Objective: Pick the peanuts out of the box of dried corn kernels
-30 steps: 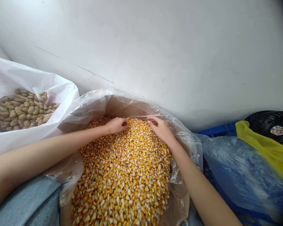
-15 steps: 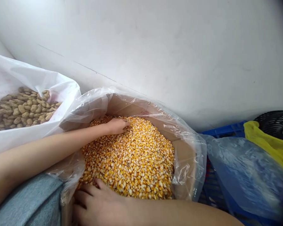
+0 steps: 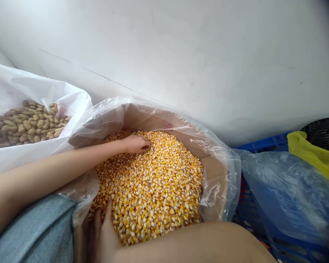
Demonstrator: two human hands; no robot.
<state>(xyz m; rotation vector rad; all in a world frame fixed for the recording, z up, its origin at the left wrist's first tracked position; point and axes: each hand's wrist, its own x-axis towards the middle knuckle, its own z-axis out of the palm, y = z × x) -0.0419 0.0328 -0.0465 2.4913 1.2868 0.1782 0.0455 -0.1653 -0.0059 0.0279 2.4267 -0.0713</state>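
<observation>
A heap of dried corn kernels point(image 3: 159, 175), yellow and whitish, fills a sack point(image 3: 219, 160) of brown paper lined with clear plastic. My left hand point(image 3: 135, 144) rests on the far left part of the heap with its fingers curled down at the kernels; whatever is inside them is hidden. At the near left side of the sack is my right hand point(image 3: 105, 230), slightly blurred. Its thumb stands apart from the other fingers, which point down among the kernels beside the sack's wall. The lower part of that hand is cut off by the frame.
On the left stands a white sack point(image 3: 76, 109) of unshelled peanuts point(image 3: 33, 124). A white wall point(image 3: 181, 54) rises behind. To the right lie a blue crate point(image 3: 271, 142), a clear plastic bag point(image 3: 287, 190), a yellow bag point(image 3: 312, 153) and a black round grille point(image 3: 326, 131).
My right hand has turned, its fingers now pointing up the frame along the sack's left wall instead of leftward, and its forearm has risen. My left hand has hardly moved.
</observation>
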